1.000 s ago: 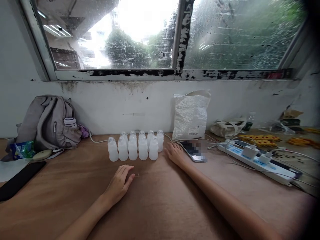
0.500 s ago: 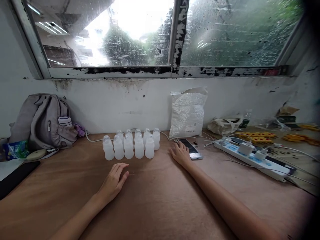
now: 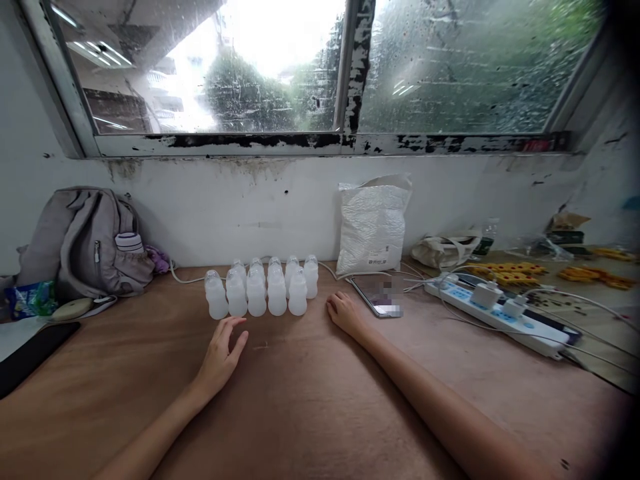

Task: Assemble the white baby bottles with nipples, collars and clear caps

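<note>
Several frosted white baby bottles [image 3: 257,293] with clear caps stand in rows on the wooden table. Just in front of them, at the left end, is my left hand [image 3: 223,352], holding nothing, its thumb apart from the fingers. My right hand [image 3: 345,312] rests on the tabletop between the bottles and a phone [image 3: 371,293], fingers loosely bent and nothing visible in them. The phone lies flat, its screen partly blurred out, apart from the right hand.
A silvery padded bag [image 3: 373,230] leans against the wall behind the phone. On the right lies a white power strip [image 3: 500,317] with plugs and trailing cables. A grey backpack [image 3: 83,243] and a black flat object [image 3: 37,357] are on the left. Yellow parts [image 3: 510,273] lie far right.
My right hand has moved off the phone, leftward and toward me; the phone's screen is now lit. My left hand has shifted slightly left and nearer the bottles.
</note>
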The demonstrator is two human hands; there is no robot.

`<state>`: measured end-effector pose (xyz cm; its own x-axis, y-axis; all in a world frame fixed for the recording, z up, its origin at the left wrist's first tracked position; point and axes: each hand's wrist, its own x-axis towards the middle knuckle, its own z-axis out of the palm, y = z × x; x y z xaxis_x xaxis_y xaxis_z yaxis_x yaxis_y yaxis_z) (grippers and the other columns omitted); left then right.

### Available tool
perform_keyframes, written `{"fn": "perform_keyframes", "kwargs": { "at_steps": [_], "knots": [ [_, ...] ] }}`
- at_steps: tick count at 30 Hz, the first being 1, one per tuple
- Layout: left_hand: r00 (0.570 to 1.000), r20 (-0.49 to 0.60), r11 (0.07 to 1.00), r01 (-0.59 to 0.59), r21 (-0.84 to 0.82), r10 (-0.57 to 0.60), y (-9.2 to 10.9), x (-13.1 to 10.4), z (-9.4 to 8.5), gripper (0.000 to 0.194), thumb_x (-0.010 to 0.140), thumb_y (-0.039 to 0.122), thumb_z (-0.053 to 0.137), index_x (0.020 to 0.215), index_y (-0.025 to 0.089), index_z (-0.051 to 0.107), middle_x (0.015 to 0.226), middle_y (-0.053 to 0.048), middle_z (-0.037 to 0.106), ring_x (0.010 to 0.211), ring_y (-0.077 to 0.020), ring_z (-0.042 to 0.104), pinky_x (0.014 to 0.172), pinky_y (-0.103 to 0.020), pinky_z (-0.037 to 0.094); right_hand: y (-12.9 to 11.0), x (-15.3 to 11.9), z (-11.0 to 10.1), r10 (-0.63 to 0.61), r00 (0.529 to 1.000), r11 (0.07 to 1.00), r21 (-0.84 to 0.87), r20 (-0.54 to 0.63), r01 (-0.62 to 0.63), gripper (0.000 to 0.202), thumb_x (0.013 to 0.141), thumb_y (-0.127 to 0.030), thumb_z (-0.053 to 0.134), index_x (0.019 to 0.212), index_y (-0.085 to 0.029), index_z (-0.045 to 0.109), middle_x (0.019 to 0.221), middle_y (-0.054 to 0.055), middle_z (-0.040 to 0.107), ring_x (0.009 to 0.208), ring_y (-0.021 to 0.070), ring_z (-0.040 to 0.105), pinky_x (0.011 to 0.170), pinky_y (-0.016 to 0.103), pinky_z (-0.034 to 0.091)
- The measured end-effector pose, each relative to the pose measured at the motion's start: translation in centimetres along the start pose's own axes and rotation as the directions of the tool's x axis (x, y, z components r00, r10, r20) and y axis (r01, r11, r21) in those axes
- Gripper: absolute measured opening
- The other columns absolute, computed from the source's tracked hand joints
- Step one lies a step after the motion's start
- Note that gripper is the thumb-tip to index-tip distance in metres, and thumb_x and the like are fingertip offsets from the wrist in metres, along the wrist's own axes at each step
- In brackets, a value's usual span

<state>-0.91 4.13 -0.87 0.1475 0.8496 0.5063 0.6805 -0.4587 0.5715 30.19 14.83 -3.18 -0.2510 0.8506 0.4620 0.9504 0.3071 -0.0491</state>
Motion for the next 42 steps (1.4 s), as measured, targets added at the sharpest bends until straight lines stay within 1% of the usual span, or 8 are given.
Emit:
{"fn": "perform_keyframes", "kwargs": {
  "at_steps": [9,13,21,29,33,35,38,42],
  "knots": [
    [0.832,-0.488,0.964,0.246,-0.100,-0.263,-4.6,2.4,-0.3,0.060,0.067,0.039,0.062,0.116,0.019,0.034,0.116,-0.011,0.037,0.111,-0.0282,0.040,0.085,-0.045,0.043,0.0,-0.1,0.1,0.017,0.999,1.000,0.022,0.036,-0.018,0.022,0.085,-0.018,0.038,0.083,-0.015,0.060,0.088,0.010,0.060,0.085,0.0197,0.052,0.076,0.027,0.035],
    [0.815,-0.447,0.929,0.342,-0.143,-0.369,-6.2,4.6,-0.9,0.073,0.060,0.039,0.069,0.117,0.017,0.030,0.122,-0.013,0.035,0.116,-0.0300,0.036,0.094,-0.048,0.033,-0.1,-0.2,0.1,0.022,0.999,0.999,0.030,0.035,-0.023,0.022,0.085,-0.017,0.038,0.084,-0.015,0.059,0.088,0.010,0.060,0.086,0.0200,0.052,0.075,0.026,0.035],
    [0.917,-0.116,0.895,0.335,-0.294,-0.382,-6.6,6.2,-1.4,0.055,0.069,0.038,0.061,0.111,0.010,0.040,0.103,-0.009,0.057,0.094,-0.0204,0.057,0.078,-0.028,0.045,-0.5,-0.4,-0.4,0.027,0.999,0.998,0.051,0.030,-0.028,0.022,0.085,-0.016,0.038,0.082,-0.014,0.059,0.088,0.010,0.060,0.086,0.0197,0.052,0.077,0.027,0.035],
    [0.843,-0.404,0.935,0.326,-0.142,-0.356,-4.7,3.3,-2.8,0.048,0.067,0.053,0.057,0.096,0.016,0.049,0.087,-0.005,0.057,0.080,-0.0244,0.056,0.071,-0.034,0.045,-0.1,-0.5,-0.8,-0.025,0.999,0.994,0.108,0.023,0.022,0.019,0.084,-0.015,0.039,0.081,-0.014,0.058,0.086,0.010,0.060,0.083,0.0197,0.053,0.075,0.028,0.038],
    [0.992,-0.051,0.993,0.116,-0.023,-0.117,-0.7,0.7,-1.6,0.031,0.072,0.046,0.054,0.085,0.018,0.051,0.071,0.000,0.053,0.064,-0.0166,0.053,0.057,-0.025,0.045,-0.5,-1.4,-1.7,-0.103,0.995,0.977,0.185,-0.019,0.105,0.020,0.086,-0.017,0.036,0.094,-0.014,0.053,0.091,0.009,0.060,0.086,0.0184,0.054,0.077,0.027,0.039],
    [0.985,0.169,0.999,0.024,-0.040,-0.017,1.2,-0.1,-0.3,0.032,0.071,0.041,0.057,0.094,0.020,0.052,0.078,-0.001,0.056,0.069,-0.0164,0.056,0.062,-0.025,0.046,-1.1,-2.3,-2.2,-0.171,0.982,0.936,0.298,-0.076,0.186,0.021,0.088,-0.018,0.033,0.100,-0.014,0.050,0.084,0.008,0.061,0.077,0.0169,0.056,0.073,0.028,0.041],
    [0.966,0.253,0.996,-0.044,-0.076,0.062,2.8,-0.3,1.8,0.060,0.064,0.034,0.066,0.117,0.026,0.040,0.094,-0.002,0.058,0.084,-0.0182,0.058,0.075,-0.027,0.047,-2.0,-3.6,-2.9,-0.218,0.973,0.862,0.452,-0.075,0.228,0.021,0.090,-0.022,0.032,0.104,-0.015,0.045,0.073,0.003,0.059,0.062,0.0137,0.055,0.062,0.024,0.041],
    [0.955,0.291,0.992,-0.029,-0.122,0.064,3.3,0.6,3.3,0.052,0.063,0.031,0.066,0.111,0.029,0.045,0.098,-0.001,0.060,0.084,-0.0175,0.059,0.073,-0.026,0.048,-2.4,-4.5,-3.8,-0.306,0.951,0.807,0.543,0.047,0.233,0.021,0.092,-0.024,0.028,0.103,-0.018,0.045,0.079,0.003,0.061,0.066,0.0127,0.058,0.060,0.022,0.039]
  ]
}}
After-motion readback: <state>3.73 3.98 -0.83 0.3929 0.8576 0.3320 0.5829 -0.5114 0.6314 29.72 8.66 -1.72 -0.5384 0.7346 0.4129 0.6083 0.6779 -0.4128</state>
